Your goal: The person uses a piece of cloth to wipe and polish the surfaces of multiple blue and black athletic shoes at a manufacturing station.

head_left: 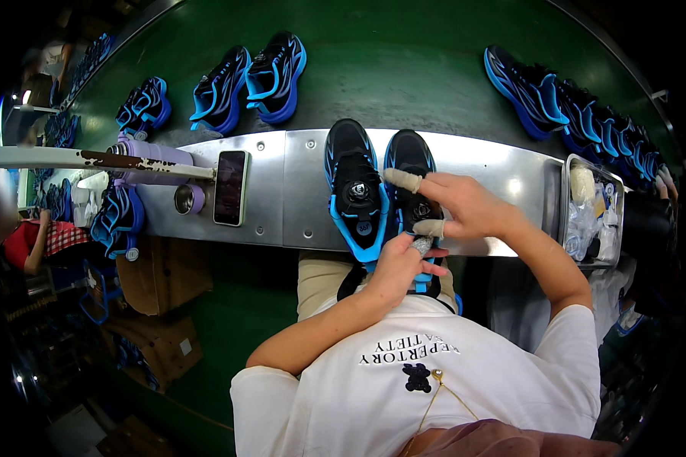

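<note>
Two black-and-blue sneakers stand side by side on the metal bench edge, toes pointing away from me. The left sneaker (351, 156) has a round dial on its tongue and is untouched. Over the right sneaker (410, 148) is my right hand (469, 206), its covered forefinger and thumb apart on either side of the dial area. My left hand (399, 273) is closed at that sneaker's heel opening, a grey wrap on one fingertip. Part of the heel is hidden behind its fingers.
A phone (231, 188), a purple bottle (156, 158) and its cup-like lid (189, 199) lie left on the metal bench (472, 156). More sneakers (526, 95) stand on the green surface (404, 68). A metal tray (564, 206) of small items sits right; cardboard boxes (160, 274) are lower left.
</note>
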### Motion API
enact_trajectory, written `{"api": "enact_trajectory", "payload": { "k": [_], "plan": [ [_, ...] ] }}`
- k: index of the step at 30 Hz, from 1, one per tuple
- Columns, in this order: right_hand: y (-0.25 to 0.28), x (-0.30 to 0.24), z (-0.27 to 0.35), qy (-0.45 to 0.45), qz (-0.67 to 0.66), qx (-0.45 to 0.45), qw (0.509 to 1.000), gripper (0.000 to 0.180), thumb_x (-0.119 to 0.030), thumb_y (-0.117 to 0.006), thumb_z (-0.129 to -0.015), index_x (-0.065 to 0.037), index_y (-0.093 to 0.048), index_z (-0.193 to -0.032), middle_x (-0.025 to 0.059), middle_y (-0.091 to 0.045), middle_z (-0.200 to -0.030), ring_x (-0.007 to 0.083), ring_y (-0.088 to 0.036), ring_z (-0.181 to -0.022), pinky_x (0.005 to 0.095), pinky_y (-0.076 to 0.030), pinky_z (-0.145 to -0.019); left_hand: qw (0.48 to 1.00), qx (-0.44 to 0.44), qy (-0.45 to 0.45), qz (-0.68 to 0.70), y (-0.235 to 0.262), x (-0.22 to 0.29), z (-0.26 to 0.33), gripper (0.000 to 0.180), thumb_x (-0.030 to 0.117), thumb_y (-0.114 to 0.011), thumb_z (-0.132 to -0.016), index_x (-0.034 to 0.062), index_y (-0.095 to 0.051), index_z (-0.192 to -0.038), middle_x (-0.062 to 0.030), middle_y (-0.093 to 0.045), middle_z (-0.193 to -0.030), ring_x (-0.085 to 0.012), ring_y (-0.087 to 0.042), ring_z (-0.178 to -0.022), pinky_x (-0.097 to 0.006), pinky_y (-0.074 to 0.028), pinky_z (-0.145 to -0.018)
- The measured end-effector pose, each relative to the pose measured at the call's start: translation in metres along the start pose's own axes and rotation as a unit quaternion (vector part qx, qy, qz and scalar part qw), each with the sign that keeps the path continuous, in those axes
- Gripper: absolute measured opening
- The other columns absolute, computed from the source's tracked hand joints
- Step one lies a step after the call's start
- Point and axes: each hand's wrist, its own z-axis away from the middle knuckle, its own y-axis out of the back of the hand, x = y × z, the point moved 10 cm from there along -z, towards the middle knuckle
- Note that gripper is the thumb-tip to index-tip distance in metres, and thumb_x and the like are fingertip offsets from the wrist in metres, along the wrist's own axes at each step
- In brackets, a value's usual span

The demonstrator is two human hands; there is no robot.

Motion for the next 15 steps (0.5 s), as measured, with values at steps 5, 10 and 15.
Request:
{"api": "enact_trajectory", "payload": {
  "k": [5, 10, 15],
  "plan": [
    [-0.016, -0.006, -0.001, 0.061, 0.057, -0.055, 0.995, 0.068, -0.024, -0.067, -0.080, -0.026, -0.045, -0.144, 0.0104, -0.054, -0.074, 0.0298, -0.056, -0.069, 0.0393, -0.046, -0.063, 1.000, 0.012, 0.008, -0.004, 0.000, -0.003, -0.004, 0.025, 0.006, -0.040, -0.099, -0.0060, -0.052, -0.117, -0.0151, -0.058, -0.115, -0.0268, -0.062, -0.108, -0.033, -0.059, -0.074],
    [-0.018, 0.011, 0.004, 0.004, 0.004, 0.005, 1.000, 0.061, -0.023, -0.065, -0.082, -0.029, -0.049, -0.141, 0.0105, -0.056, -0.067, 0.0293, -0.057, -0.059, 0.0383, -0.047, -0.058, 1.000, 0.016, 0.013, -0.023, -0.004, 0.002, -0.003, 0.025, 0.006, -0.041, -0.099, -0.0062, -0.052, -0.118, -0.0147, -0.057, -0.115, -0.0261, -0.062, -0.108, -0.033, -0.059, -0.073],
    [-0.001, -0.006, 0.001, 0.100, 0.019, -0.005, 0.995, 0.070, -0.027, -0.065, -0.081, -0.029, -0.040, -0.147, 0.0096, -0.054, -0.072, 0.0286, -0.058, -0.069, 0.0397, -0.047, -0.063, 0.999, 0.017, 0.014, -0.024, 0.000, -0.002, -0.004, 0.025, 0.006, -0.041, -0.099, -0.0063, -0.052, -0.118, -0.0147, -0.057, -0.115, -0.0259, -0.062, -0.108, -0.032, -0.059, -0.072]
  ]
}}
